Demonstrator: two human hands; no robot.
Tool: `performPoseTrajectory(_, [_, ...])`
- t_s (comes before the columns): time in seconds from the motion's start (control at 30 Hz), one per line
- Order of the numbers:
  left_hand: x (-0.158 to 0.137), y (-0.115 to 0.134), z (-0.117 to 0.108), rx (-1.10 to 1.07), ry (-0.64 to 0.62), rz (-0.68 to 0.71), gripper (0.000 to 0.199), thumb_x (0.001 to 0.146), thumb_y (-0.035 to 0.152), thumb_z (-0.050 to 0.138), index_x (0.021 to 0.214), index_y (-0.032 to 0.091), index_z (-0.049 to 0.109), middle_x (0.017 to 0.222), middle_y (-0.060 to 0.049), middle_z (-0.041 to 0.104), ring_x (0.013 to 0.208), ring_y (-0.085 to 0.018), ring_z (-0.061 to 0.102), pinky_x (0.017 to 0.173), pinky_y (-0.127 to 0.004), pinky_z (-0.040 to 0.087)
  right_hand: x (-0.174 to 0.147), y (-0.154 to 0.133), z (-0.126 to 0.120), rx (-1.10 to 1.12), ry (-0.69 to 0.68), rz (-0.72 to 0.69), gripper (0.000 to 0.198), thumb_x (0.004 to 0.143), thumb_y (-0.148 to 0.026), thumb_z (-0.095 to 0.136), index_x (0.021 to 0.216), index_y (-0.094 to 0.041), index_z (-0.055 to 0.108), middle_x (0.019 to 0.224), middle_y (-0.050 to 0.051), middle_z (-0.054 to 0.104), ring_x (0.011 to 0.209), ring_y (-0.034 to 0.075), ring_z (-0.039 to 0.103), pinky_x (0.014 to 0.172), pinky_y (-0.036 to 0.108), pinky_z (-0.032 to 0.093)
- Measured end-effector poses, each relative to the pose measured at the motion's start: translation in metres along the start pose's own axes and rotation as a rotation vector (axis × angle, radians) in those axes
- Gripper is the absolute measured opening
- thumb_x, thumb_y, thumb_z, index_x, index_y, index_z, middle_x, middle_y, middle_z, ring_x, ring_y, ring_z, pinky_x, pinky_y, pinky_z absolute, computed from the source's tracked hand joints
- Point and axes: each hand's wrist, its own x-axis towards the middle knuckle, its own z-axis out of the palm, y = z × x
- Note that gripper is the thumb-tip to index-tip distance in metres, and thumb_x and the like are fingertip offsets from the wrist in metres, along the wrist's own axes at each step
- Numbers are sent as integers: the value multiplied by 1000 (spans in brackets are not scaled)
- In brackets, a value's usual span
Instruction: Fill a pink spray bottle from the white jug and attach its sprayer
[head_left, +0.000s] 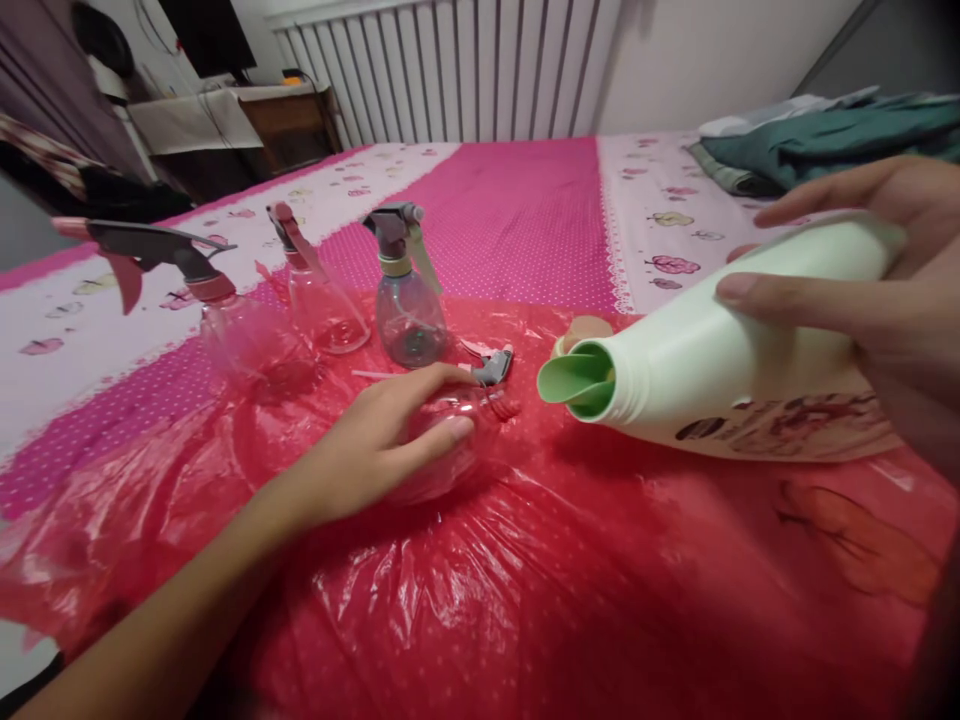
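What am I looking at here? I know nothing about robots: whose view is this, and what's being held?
There is no machine: these are one person's bare hands, seen from a camera worn on their head, looking forward and down. A shiny red plastic sheet lies over a pink-and-white patterned bedspread. The left hand's fingers grip a clear plastic bottle; a grey-and-pink spray head lies beyond it. Three clear plastic spray bottles are farther back. The right hand holds a pale green plastic bottle sideways, its open green spout pointing toward the clear one.
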Motion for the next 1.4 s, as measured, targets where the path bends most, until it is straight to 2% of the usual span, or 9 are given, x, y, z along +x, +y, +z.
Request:
performPoseTrajectory(0.1, [-10, -5, -4, -42, 72, -39, 44, 113, 58, 54, 138, 25, 66, 144, -7, 76, 132, -32, 72, 114, -43, 57, -8, -9, 9, -182, 62, -53, 47, 72, -54, 97, 115, -43, 83, 106, 6, 70, 83, 19, 64, 48, 28, 40])
performPoseTrajectory(0.43, [-12, -1, -3, -38, -8, -16, 46, 111, 57, 57, 146, 26, 62, 150, -9, 73, 136, -32, 71, 119, -47, 54, -12, -16, 4, -74, -18, -113, 43, 75, -52, 95, 115, -44, 83, 131, 5, 71, 115, 33, 71, 57, 39, 57])
performPoseTrajectory(0.6, [-7, 2, -1, -29, -50, 18, 48, 112, 56, 56, 149, 25, 59, 155, -10, 70, 140, -32, 69, 118, -48, 54, -12, -19, 3, -54, 13, -88, 42, 73, -49, 96, 113, -43, 83, 122, 5, 72, 97, 24, 70, 55, 35, 53])
performPoseTrajectory(0.7, [-3, 2, -1, -17, -76, 23, 47, 112, 57, 56, 147, 25, 59, 154, -11, 71, 140, -33, 69, 117, -49, 55, -15, -28, 9, -31, 51, 13, 46, 66, -41, 97, 111, -37, 84, 108, 7, 71, 77, 17, 63, 47, 27, 44])
performPoseTrajectory(0.83, [-2, -1, -3, -9, -91, 19, 49, 112, 60, 55, 147, 25, 60, 153, -12, 71, 138, -33, 70, 116, -50, 56, -20, -36, 20, 11, 18, 118, 56, 60, -35, 92, 115, -35, 81, 90, 7, 67, 60, 19, 60, 37, 26, 41])
performPoseTrajectory(0.97, [-3, -4, -4, -28, -90, 15, 47, 112, 58, 55, 146, 26, 60, 153, -11, 72, 139, -33, 70, 116, -49, 57, -22, -33, 26, 28, -33, 112, 62, 58, -39, 91, 119, -34, 78, 89, 8, 69, 60, 25, 64, 35, 31, 44])
performPoseTrajectory(1.17, [-1, -4, -1, -54, -67, 8, 48, 111, 60, 56, 143, 25, 62, 151, -10, 73, 137, -33, 70, 115, -49, 56, -19, -29, 25, 11, -25, 52, 51, 64, -40, 94, 113, -33, 81, 93, 7, 67, 63, 13, 56, 40, 20, 37])
performPoseTrajectory(1.27, [1, -7, 0, -52, -60, 13, 50, 109, 62, 57, 141, 24, 63, 149, -11, 73, 135, -35, 71, 115, -51, 55, -19, -34, 29, 55, -15, 113, 52, 63, -36, 91, 113, -31, 79, 94, 7, 68, 65, 16, 60, 40, 24, 41])
performPoseTrajectory(1.4, [2, -8, -1, -58, -58, -3, 52, 107, 66, 57, 139, 25, 64, 147, -12, 74, 134, -36, 72, 114, -53, 56, -18, -44, 35, 223, 53, 234, 70, 61, -31, 85, 129, -34, 72, 101, 7, 68, 73, 23, 65, 43, 30, 46])
